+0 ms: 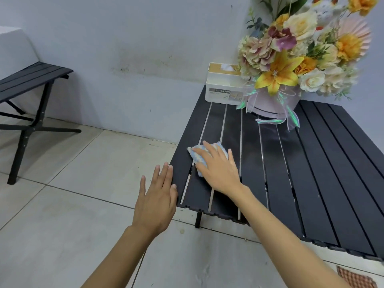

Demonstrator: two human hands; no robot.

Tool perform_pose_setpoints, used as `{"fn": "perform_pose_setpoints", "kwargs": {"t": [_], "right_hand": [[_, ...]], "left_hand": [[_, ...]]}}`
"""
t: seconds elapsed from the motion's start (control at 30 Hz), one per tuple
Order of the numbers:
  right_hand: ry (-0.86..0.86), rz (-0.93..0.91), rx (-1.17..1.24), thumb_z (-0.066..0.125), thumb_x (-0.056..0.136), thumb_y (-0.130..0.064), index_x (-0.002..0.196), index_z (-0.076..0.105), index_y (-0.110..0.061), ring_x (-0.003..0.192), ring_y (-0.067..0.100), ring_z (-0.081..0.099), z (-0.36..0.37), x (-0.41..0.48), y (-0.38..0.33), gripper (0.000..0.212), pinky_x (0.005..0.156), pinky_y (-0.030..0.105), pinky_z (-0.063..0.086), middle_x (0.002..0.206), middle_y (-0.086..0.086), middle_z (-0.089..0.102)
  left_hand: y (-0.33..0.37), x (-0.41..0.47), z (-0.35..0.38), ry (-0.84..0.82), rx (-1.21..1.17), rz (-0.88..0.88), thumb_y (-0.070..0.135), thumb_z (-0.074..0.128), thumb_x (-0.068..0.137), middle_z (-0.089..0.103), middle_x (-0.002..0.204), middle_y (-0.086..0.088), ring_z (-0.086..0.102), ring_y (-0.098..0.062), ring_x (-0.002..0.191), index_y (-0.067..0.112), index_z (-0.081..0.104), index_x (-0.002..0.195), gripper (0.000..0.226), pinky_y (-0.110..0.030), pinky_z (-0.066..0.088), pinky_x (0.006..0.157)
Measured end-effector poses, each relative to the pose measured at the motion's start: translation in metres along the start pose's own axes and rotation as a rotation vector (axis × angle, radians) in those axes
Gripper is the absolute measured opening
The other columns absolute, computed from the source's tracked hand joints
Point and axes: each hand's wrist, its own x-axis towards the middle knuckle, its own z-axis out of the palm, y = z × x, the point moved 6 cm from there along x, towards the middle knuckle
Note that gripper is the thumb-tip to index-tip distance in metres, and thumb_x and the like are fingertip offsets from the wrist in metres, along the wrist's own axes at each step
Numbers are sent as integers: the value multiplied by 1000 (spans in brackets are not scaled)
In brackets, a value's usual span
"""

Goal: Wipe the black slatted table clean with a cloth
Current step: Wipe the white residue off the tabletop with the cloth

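The black slatted table (311,173) fills the right half of the head view. A small blue and white cloth (196,156) lies on its left slats. My right hand (218,169) presses flat on the cloth with straight, spread fingers and covers most of it. My left hand (155,200) is flat with straight fingers at the table's left edge, its thumb touching the edge.
A white tissue holder (223,88) and a large flower arrangement in a pale round box (274,107) stand at the table's far end by the wall. A second black slatted table (31,80) stands at the left on the tiled floor. A checked cloth (355,279) lies at bottom right.
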Motion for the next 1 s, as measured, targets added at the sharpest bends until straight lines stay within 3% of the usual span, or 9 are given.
{"fn": "perform_pose_setpoints", "kwargs": {"t": [0.07, 0.13, 0.2, 0.27, 0.4, 0.57, 0.73, 0.87, 1.0], "right_hand": [[-44, 81, 43, 28, 100, -35, 144, 23, -40, 146, 19, 2, -1, 31, 20, 45, 115, 50, -2, 158, -7, 10], [-38, 85, 49, 28, 100, -33, 144, 23, -39, 146, 19, 1, -4, 42, 27, 45, 115, 50, -3, 158, -8, 10], [-40, 43, 53, 28, 100, -31, 145, 22, -39, 145, 18, 2, -2, 30, 21, 46, 114, 51, -5, 157, -8, 10], [-66, -11, 51, 21, 99, -35, 145, 20, -42, 145, 15, -1, -4, -3, 23, 46, 114, 49, -8, 158, -11, 6], [-138, -122, 35, -5, 82, -55, 140, 5, -57, 136, -7, -22, -19, -91, 45, 59, 112, 34, -19, 151, -30, -13], [-149, -47, 75, 6, 87, -59, 130, 10, -67, 140, -6, -15, -37, -92, 101, 44, 112, 30, -17, 149, -35, -8], [6, 204, 22, 30, 100, -36, 141, 24, -47, 144, 12, 6, -45, -14, 159, 43, 115, 45, 0, 156, -14, 13], [22, 301, 104, 31, 99, -37, 140, 29, -45, 145, 15, 6, -42, 9, 162, 42, 116, 47, -1, 155, -12, 16], [-2, 127, 147, 31, 95, -41, 135, 29, -55, 143, 2, 4, -40, -36, 136, 42, 116, 39, -4, 152, -24, 15]], "left_hand": [[5, 6, -8, 34, 105, 56, 31, 3, 96, 42, 143, -10, 33, -26, 136, 1, 43, 135, 64, -54, 19, 110], [20, 23, -11, 70, 172, 155, 20, 21, 87, 56, 130, -15, 48, -30, 126, -1, 58, 121, 54, -55, 23, 108], [37, 35, -18, 53, 82, 163, 15, 21, 84, 54, 134, -11, 43, -25, 131, 2, 52, 128, 56, -43, 25, 111], [53, 48, -14, 44, -57, 126, 9, 20, 93, 30, 151, -4, 18, -16, 142, 7, 27, 144, 52, -29, 10, 116], [90, 54, 5, -21, -186, 184, 11, 24, 99, 11, 156, 5, -2, -6, 143, 16, 10, 148, 51, -23, -6, 115], [112, 57, 17, -22, -164, 205, 40, -3, 91, -2, 155, 14, -10, 1, 140, 23, 2, 148, 60, -22, -12, 112], [112, 64, 29, -47, -46, 188, 58, -46, 59, -20, 148, 15, -24, 2, 132, 24, -10, 147, 101, -27, -13, 112], [111, 66, 30, -43, -26, 178, 56, -50, 55, -14, 154, 13, -23, 2, 134, 24, -11, 147, 105, -27, -12, 113], [112, 69, 32, -34, -19, 179, 56, -50, 56, -14, 154, 14, -24, 2, 132, 23, -13, 145, 102, -26, -14, 111]]}}
